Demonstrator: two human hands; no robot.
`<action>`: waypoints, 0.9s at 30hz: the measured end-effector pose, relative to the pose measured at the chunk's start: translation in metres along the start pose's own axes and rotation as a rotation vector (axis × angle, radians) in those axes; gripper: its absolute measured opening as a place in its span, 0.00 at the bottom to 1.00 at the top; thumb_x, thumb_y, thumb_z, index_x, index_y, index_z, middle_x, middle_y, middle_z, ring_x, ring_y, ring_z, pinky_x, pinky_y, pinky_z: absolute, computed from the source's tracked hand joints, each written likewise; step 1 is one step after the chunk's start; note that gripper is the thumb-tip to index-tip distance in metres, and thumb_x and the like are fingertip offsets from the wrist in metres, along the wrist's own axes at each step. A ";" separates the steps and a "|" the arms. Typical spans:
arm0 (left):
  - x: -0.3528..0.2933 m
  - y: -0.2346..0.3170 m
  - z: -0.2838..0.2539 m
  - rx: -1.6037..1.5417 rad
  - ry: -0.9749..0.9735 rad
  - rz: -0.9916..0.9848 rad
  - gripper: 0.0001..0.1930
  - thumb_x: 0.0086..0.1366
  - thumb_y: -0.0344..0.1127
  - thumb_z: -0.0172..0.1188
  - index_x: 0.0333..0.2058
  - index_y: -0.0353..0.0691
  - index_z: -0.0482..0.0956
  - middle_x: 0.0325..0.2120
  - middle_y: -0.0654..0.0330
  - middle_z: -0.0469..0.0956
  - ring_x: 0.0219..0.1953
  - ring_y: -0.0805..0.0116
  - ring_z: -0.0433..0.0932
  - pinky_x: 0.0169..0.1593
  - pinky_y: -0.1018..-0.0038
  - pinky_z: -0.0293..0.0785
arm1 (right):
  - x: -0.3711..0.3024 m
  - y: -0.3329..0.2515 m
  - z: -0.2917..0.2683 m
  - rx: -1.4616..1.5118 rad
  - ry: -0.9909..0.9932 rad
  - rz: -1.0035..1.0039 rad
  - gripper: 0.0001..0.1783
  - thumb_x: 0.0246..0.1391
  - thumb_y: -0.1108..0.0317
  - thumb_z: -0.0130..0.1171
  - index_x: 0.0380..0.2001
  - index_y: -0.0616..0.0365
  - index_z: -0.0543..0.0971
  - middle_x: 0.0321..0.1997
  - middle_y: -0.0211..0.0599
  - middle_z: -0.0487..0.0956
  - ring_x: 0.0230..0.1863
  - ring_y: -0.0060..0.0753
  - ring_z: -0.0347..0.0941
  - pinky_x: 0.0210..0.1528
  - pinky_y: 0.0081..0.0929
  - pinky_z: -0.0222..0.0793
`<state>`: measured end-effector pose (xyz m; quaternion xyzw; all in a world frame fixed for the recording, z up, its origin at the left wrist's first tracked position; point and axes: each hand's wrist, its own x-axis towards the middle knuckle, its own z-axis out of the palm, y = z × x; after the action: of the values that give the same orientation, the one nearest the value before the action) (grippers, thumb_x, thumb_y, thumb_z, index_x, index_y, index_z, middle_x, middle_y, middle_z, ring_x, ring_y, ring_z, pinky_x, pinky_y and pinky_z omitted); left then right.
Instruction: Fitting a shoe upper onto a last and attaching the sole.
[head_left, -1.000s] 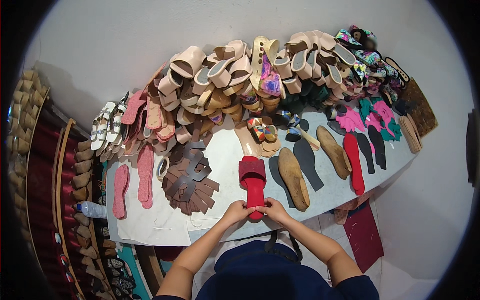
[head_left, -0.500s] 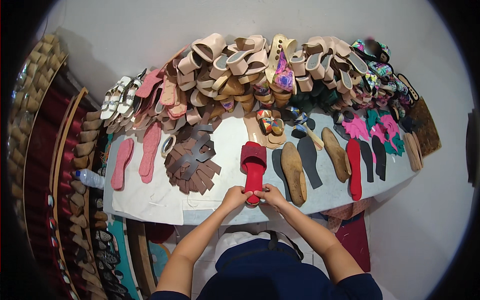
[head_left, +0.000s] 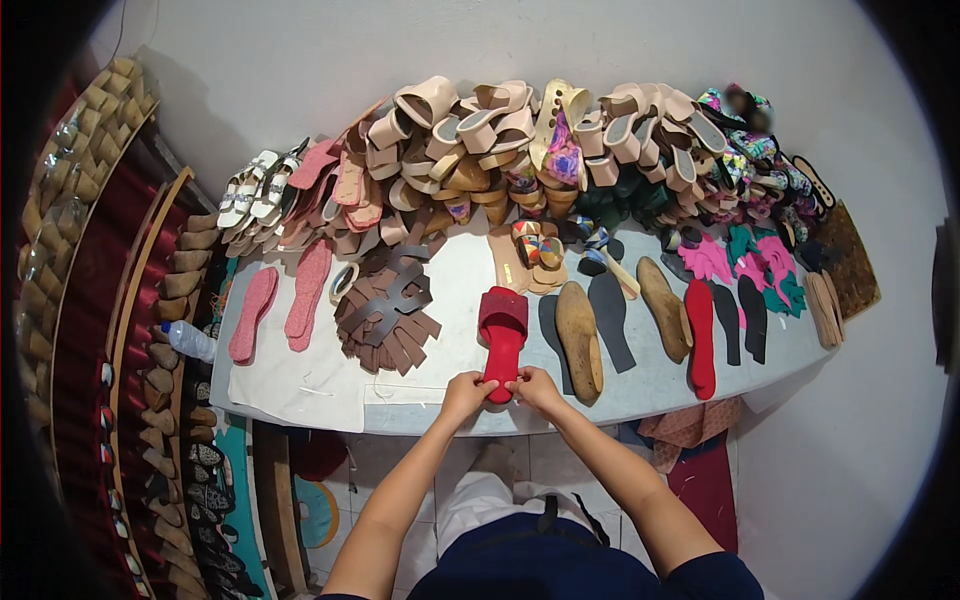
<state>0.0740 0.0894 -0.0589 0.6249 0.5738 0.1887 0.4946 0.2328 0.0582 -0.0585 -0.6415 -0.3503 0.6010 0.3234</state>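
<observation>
A red slide sandal (head_left: pixel 502 345) with a dark red textured strap lies at the table's front edge, its toe pointing away from me. My left hand (head_left: pixel 467 396) grips the left side of its heel, the thumb pressed on the insole. On the other side my right hand (head_left: pixel 537 389) holds the heel the same way, fingers wrapped under the edge. Just right of the sandal are a dark grey sole (head_left: pixel 553 338) and a wooden shoe last (head_left: pixel 578 335). Brown cut strap pieces (head_left: pixel 388 310) lie in a fanned heap to the left.
Sandals in a high pile (head_left: pixel 470 160) line the table's back. Pink soles (head_left: pixel 255 313) lie at left; another last (head_left: pixel 662 308), a red sole (head_left: pixel 702 340) and pink and green scraps (head_left: pixel 765 262) at right. A shelf of lasts (head_left: pixel 180 284) and a plastic bottle (head_left: pixel 190 341) flank the table's left side.
My view has shifted slightly, showing more floor below the table. Both hands still grip the red sandal's heel, and it has barely moved on the table.
</observation>
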 end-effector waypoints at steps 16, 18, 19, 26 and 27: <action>-0.004 -0.004 0.000 -0.121 -0.124 -0.170 0.17 0.54 0.42 0.58 0.29 0.29 0.75 0.18 0.62 0.73 0.18 0.79 0.68 0.21 0.83 0.65 | -0.010 0.008 0.004 0.057 0.145 0.162 0.28 0.40 0.67 0.63 0.45 0.66 0.67 0.34 0.35 0.73 0.35 0.26 0.69 0.33 0.20 0.67; -0.006 -0.004 -0.002 -0.201 -0.173 -0.239 0.18 0.54 0.43 0.58 0.29 0.29 0.75 0.18 0.63 0.73 0.17 0.80 0.67 0.22 0.84 0.65 | -0.018 0.004 0.006 0.240 0.012 0.132 0.28 0.39 0.66 0.63 0.44 0.70 0.68 0.34 0.37 0.74 0.34 0.26 0.70 0.35 0.18 0.68; -0.008 -0.004 -0.001 -0.283 -0.177 -0.267 0.18 0.52 0.44 0.59 0.27 0.29 0.75 0.17 0.62 0.73 0.17 0.79 0.68 0.20 0.84 0.63 | -0.017 0.006 0.009 0.241 0.015 0.132 0.28 0.39 0.66 0.63 0.44 0.70 0.68 0.34 0.37 0.74 0.34 0.26 0.70 0.35 0.18 0.68; -0.006 0.007 -0.013 -0.588 -0.329 -0.417 0.18 0.48 0.44 0.64 0.28 0.34 0.74 0.20 0.63 0.73 0.19 0.81 0.68 0.19 0.86 0.59 | -0.012 0.005 0.009 0.324 0.036 0.228 0.11 0.41 0.70 0.59 0.30 0.63 0.75 0.29 0.32 0.74 0.30 0.17 0.69 0.32 0.10 0.63; -0.006 0.005 -0.016 -0.586 -0.330 -0.415 0.18 0.48 0.44 0.64 0.28 0.34 0.74 0.20 0.63 0.73 0.19 0.81 0.68 0.19 0.86 0.59 | -0.016 -0.001 0.010 0.373 -0.015 0.224 0.09 0.42 0.70 0.58 0.28 0.62 0.75 0.29 0.30 0.74 0.31 0.15 0.68 0.33 0.10 0.62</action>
<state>0.0625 0.0913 -0.0462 0.3498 0.5227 0.1374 0.7652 0.2218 0.0453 -0.0491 -0.6008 -0.1620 0.6924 0.3652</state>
